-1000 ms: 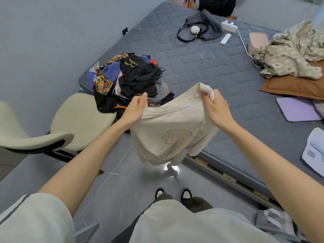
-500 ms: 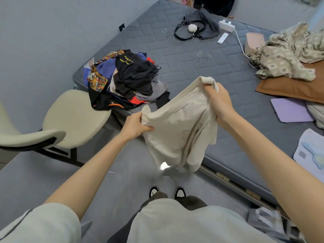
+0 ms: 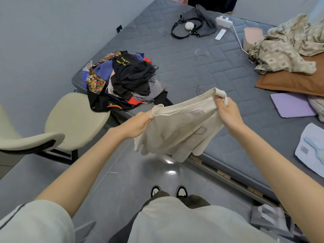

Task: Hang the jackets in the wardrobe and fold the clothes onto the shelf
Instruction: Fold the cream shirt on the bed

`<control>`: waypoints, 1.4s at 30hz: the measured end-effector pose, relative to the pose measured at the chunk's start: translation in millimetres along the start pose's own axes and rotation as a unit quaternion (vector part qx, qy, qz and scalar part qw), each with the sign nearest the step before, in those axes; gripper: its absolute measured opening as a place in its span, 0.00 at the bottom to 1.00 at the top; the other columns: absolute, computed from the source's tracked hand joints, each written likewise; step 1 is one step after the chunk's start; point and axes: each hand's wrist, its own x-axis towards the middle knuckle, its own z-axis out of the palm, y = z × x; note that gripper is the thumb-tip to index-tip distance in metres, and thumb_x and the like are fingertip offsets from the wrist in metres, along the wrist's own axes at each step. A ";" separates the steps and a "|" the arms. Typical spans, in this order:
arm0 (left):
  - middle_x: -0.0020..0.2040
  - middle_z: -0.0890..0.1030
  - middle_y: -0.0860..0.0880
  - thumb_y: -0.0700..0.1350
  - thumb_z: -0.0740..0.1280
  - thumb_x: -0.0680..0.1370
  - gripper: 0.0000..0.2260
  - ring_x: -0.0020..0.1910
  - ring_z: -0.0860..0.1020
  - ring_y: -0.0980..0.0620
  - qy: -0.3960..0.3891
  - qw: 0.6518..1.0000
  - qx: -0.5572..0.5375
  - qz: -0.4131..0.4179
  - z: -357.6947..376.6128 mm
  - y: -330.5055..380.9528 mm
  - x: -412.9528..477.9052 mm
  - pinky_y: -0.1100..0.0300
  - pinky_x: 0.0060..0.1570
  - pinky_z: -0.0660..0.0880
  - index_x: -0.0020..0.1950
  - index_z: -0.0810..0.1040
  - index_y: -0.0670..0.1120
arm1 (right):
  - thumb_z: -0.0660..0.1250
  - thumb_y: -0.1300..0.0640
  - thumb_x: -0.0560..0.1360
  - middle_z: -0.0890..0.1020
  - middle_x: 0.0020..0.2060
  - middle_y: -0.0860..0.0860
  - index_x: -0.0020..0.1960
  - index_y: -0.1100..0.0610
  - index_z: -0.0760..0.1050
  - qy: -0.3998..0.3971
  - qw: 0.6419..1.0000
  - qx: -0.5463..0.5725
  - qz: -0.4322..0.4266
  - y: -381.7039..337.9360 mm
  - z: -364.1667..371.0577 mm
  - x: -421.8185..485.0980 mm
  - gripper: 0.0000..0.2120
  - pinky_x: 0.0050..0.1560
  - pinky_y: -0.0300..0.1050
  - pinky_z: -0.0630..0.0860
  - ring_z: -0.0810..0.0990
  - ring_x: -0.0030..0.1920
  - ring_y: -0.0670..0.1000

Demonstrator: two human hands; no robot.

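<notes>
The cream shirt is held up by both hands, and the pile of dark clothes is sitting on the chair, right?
Not quite. The left hand and right hand do hold up the cream shirt, but the pile of dark clothes lies on the corner of the grey mattress, beside the chair, not on it. The head view shows this.

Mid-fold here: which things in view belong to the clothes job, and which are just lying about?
Job: cream shirt, held up; pile of clothes on the mattress.
Lying about: handbag, power strip, remote, patterned blanket, purple case, chair.
</notes>
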 end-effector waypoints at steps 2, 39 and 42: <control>0.74 0.66 0.51 0.55 0.48 0.83 0.23 0.73 0.64 0.51 -0.009 0.999 -0.036 0.019 -0.3 6.5 -0.3 0.57 0.73 0.60 0.77 0.58 0.51 | 0.54 0.48 0.81 0.69 0.40 0.53 0.43 0.64 0.68 -0.013 1.000 -0.014 0.005 7.8 -5.2 1.6 0.20 0.41 0.47 0.61 0.67 0.41 0.51; 0.35 0.76 0.54 0.57 0.75 0.69 0.12 0.37 0.70 0.56 0.100 0.990 -0.008 -0.101 14.8 10.1 -2.7 0.59 0.38 0.64 0.40 0.78 0.50 | 0.73 0.40 0.69 0.81 0.51 0.49 0.53 0.57 0.82 -0.231 0.931 -0.261 0.105 96.2 -77.6 -32.7 0.22 0.49 0.41 0.70 0.77 0.54 0.52; 0.39 0.82 0.50 0.61 0.76 0.66 0.19 0.40 0.76 0.52 -0.056 0.977 0.115 -0.171 25.9 -7.7 -15.4 0.57 0.39 0.71 0.45 0.82 0.47 | 0.72 0.39 0.70 0.72 0.29 0.50 0.38 0.57 0.81 -0.267 0.884 -0.362 0.129 94.9 -72.2 -51.0 0.19 0.32 0.43 0.61 0.69 0.35 0.52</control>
